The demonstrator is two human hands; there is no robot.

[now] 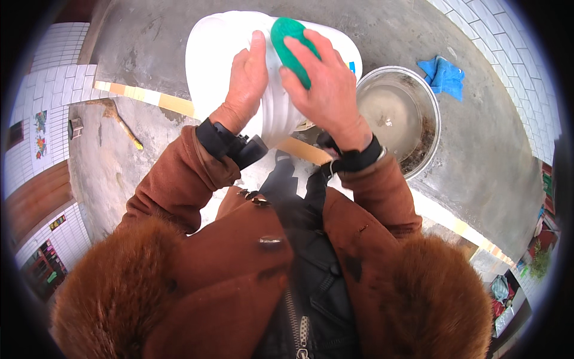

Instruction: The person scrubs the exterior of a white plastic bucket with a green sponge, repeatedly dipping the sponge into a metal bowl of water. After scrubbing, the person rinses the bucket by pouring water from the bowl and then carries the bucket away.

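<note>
A large white plastic container (210, 58) with a ridged rim lies tilted before me, a small blue and yellow sticker on its right side. My left hand (248, 76) grips the container near its ridges, thumb pointing away from me; the curled fingers are partly hidden. In my right hand (325, 85) is a green oval scrubbing pad (289, 42), pressed against the white plastic with spread fingers. Close by my right wrist stands a round metal basin (437, 123) of cloudy water, with dark grime along its inner wall.
A blue cloth (444, 77) lies crumpled on the concrete floor (484, 179) beyond the basin. To the left are a wooden-handled tool (123, 123) and a small stool (75, 129). A light tile strip (148, 96) crosses the floor. White-tiled walls (506, 33) stand at both sides.
</note>
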